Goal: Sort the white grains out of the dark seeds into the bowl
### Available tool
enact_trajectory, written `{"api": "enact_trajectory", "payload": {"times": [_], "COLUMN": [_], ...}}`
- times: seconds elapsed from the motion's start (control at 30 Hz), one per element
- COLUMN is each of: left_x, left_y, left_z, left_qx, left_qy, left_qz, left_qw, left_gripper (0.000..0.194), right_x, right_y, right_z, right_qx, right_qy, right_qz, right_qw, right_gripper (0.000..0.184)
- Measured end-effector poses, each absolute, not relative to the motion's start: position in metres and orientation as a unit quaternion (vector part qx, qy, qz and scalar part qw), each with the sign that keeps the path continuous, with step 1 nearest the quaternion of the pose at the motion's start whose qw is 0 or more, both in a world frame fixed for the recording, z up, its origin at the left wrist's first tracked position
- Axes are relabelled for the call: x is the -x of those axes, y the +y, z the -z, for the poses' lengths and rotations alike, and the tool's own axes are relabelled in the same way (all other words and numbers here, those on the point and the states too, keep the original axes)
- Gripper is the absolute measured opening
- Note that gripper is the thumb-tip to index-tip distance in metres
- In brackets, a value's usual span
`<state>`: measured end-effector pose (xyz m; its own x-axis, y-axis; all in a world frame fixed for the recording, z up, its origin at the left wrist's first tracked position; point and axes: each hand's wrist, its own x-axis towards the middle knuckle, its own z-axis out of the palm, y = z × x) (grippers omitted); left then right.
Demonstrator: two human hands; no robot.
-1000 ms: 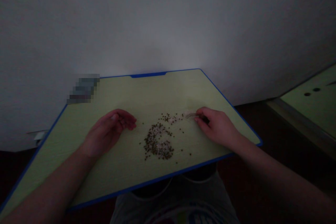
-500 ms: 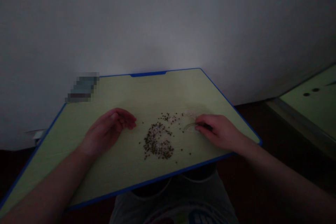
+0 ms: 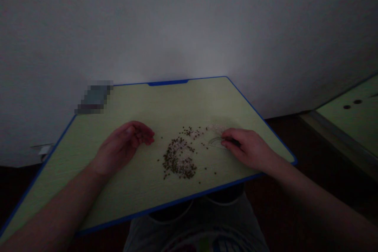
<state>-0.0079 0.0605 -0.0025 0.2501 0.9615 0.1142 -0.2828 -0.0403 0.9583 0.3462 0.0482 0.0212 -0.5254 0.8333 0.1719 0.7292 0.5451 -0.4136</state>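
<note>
A pile of mixed pale grains and dark round beans (image 3: 180,159) lies on the pale table (image 3: 132,201). My left hand (image 3: 125,143) rests on its side left of the pile, fingers loosely curved and apart from the thumb, with nothing visible in it. On the other side, my right hand (image 3: 243,145) pinches a thin, curved, see-through piece (image 3: 215,141) low over the table; its exact kind is too dim to make out. Just beyond that piece sits a small heap of pale grains (image 3: 216,126). A smaller mixed patch (image 3: 191,132) lies between that heap and the main pile.
The table has a blue rim (image 3: 168,83) and stands against a plain wall (image 3: 177,27). A blurred-out flat object (image 3: 94,98) lies at its far left corner. A pale green panel with dark holes (image 3: 351,126) stands to the right. Stray beans dot the tabletop.
The whole view has shifted very slightly. Both hands, the curved piece and the grains keep about the same places.
</note>
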Motion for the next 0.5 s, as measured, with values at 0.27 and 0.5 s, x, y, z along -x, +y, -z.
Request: {"api": "enact_trajectory", "payload": {"times": [0.27, 0.5], "left_x": [0.005, 0.006], "left_y": [0.059, 0.059], "left_z": [0.000, -0.001], "left_qx": [-0.497, -0.510], "left_qy": [0.338, 0.334], "left_qz": [-0.521, -0.517], "left_qw": [0.606, 0.601], "left_gripper": [0.031, 0.032], "right_x": [-0.334, -0.333], "right_y": [0.036, 0.035], "right_z": [-0.018, -0.014], "right_qx": [0.458, 0.520], "right_qy": [-0.854, -0.820], "right_qz": [-0.172, -0.128], "right_qw": [0.180, 0.202], "right_gripper": [0.012, 0.011]}}
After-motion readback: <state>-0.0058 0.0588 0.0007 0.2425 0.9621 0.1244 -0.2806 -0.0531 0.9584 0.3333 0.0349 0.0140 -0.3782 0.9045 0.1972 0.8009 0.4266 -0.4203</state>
